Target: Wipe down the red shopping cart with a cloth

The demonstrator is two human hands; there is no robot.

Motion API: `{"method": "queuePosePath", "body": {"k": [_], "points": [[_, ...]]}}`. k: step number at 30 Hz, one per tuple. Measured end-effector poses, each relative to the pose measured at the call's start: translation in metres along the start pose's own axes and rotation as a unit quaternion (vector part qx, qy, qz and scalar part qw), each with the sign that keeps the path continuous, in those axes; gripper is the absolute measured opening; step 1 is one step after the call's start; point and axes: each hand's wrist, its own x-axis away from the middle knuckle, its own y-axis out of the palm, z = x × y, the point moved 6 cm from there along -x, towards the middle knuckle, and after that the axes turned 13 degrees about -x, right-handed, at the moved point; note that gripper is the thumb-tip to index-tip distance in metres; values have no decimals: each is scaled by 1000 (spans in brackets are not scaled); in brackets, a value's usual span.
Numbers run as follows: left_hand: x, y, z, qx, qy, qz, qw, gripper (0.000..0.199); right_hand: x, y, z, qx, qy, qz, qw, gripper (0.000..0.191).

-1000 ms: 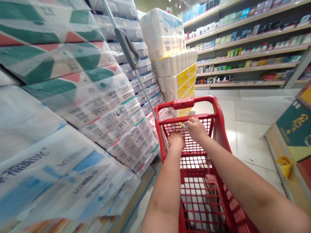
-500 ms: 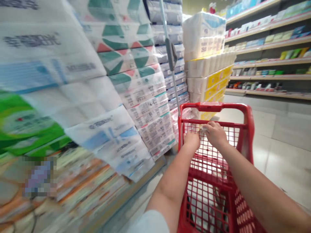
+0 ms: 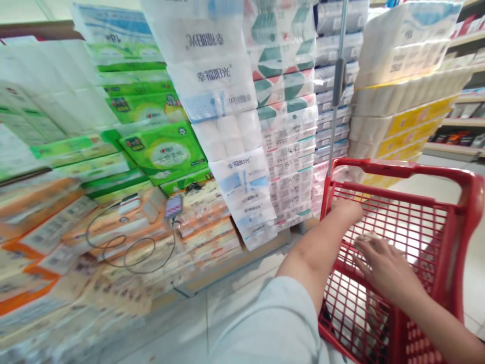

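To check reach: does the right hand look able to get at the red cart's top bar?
Probably yes: the top bar lies beyond the right hand, with nothing visible between, though the small pale item it seems to hold may hinder gripping.

Cart [image 3: 407,169] right of stacked packs [image 3: 290,151]; device [image 3: 173,207], cable [image 3: 140,273] on lower packs [image 3: 212,247], left; shelves [image 3: 450,147] far right

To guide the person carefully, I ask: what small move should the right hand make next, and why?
Perhaps the right hand should tighten its hold on the small pale item: some fingers look loosely spread, with the red mesh cart behind them.
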Motion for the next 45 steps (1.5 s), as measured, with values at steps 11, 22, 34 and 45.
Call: {"method": "queuePosePath", "body": {"k": [11,22,34,45], "points": [[16,-3,0,-33,46,39,998,48,37,1,-15,28,-107,-7,994,79],[23,-4,-4,-41,65,125,989,44,22,-45,-21,-9,-190,3,982,65],[41,-18,-8,-41,89,159,982,40,15,-72,-42,4,-179,-16,984,64],[111,48,-74,177,71,303,934,48,17,-57,-35,53,-91,102,989,51]]}}
